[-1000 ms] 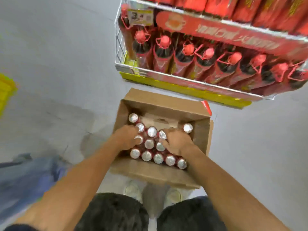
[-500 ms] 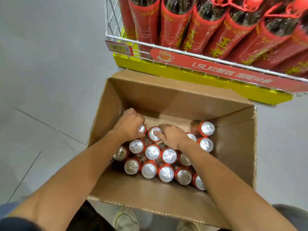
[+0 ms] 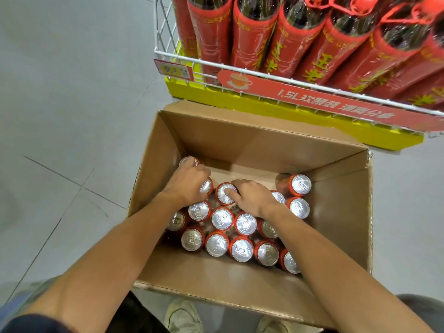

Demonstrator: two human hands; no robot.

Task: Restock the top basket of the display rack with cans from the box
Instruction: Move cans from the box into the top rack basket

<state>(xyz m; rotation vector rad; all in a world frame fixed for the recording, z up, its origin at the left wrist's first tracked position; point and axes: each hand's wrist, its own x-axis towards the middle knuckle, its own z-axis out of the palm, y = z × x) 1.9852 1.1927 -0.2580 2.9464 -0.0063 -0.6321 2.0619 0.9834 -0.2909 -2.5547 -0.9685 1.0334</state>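
An open cardboard box [image 3: 341, 227] stands on the floor and holds several red cans with silver tops [image 3: 241, 249]. Both my hands are down inside it, at the far row. My left hand [image 3: 186, 185] is curled over a can [image 3: 206, 186] near the box's left wall, with another can [image 3: 188, 161] just beyond its fingers. My right hand [image 3: 251, 197] grips the rim of a neighbouring can [image 3: 223, 192], thumb on its lid. The rack's top basket is out of view.
Right behind the box a white wire basket [image 3: 288, 81] of the display rack holds tall red-sleeved bottles [image 3: 252, 32], above a yellow base [image 3: 360, 135] and a red label strip. Grey tiled floor lies to the left. My shoes [image 3: 182, 316] show below the box.
The view has dropped closer to the box. Both hands have stayed on the far row of cans, closing round two neighbouring cans.
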